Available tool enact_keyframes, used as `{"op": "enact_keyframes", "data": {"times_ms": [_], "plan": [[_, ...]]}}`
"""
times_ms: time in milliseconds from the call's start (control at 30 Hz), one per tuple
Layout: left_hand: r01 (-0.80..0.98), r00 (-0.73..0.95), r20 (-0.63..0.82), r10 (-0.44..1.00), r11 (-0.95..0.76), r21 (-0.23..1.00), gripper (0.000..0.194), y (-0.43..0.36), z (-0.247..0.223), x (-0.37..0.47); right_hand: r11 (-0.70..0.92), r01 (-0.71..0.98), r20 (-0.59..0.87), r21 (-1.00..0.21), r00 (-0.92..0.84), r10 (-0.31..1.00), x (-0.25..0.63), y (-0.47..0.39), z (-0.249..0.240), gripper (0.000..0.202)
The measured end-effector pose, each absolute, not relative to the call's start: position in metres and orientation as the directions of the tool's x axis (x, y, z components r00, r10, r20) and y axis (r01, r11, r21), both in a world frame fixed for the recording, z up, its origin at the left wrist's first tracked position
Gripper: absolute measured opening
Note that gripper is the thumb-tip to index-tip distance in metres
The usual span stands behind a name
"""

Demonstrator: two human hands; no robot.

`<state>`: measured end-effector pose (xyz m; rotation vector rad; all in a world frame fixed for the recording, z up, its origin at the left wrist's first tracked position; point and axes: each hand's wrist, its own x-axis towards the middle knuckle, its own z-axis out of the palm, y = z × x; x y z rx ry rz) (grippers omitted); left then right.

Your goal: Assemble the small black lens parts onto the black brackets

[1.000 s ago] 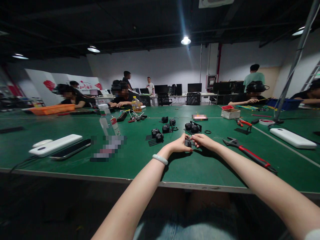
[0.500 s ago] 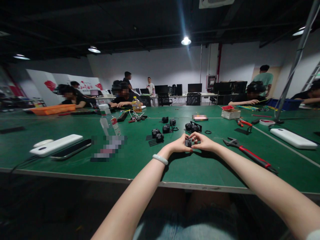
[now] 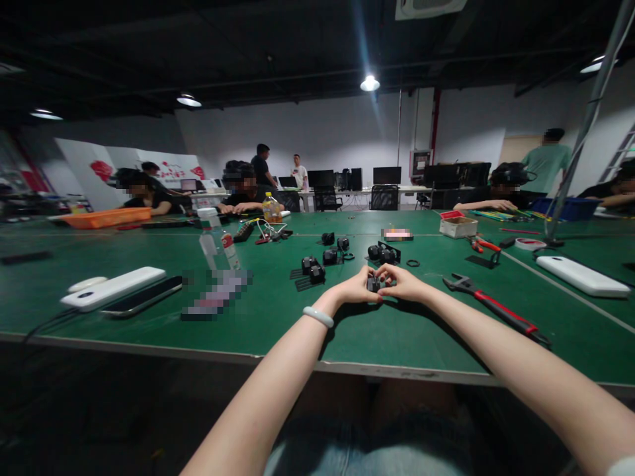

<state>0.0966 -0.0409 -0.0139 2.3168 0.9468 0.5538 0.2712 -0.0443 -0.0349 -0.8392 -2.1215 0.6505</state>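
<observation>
Over the near part of the green table (image 3: 278,330), my left hand (image 3: 357,287) and my right hand (image 3: 403,283) meet around a small black plastic fitting (image 3: 373,284). The left fingers close on it from one side, the right fingertips from the other. Its exact kind is partly hidden by my fingers. Just beyond the hands lie similar black fittings on a dark plate (image 3: 381,252). More black fittings (image 3: 313,269) stand to the left, some on slotted black plates. A black ring (image 3: 413,263) lies right of them.
An adjustable wrench (image 3: 496,309) with red-black handle lies right of my forearm. Pliers (image 3: 483,245), a small box (image 3: 457,226) and a white power bank (image 3: 581,275) are farther right. Left are a bottle (image 3: 213,241), a phone (image 3: 143,296) and another white power bank (image 3: 122,286). Co-workers sit across.
My hands stay almost in the same place around the black fitting, with only slight finger movement. In the background, the person in green has shifted right.
</observation>
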Motion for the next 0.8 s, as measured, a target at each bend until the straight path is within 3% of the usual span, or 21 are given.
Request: {"op": "enact_keyframes", "data": {"times_ms": [800], "plan": [[0.523, 0.665, 0.165, 0.729, -0.611, 0.594, 0.058, -0.0381, -0.0158, 0.096, 0.671, 0.465, 0.469, -0.578, -0.483, 0.739, 0.2727, -0.0394, -0.0357, 0.033]]}}
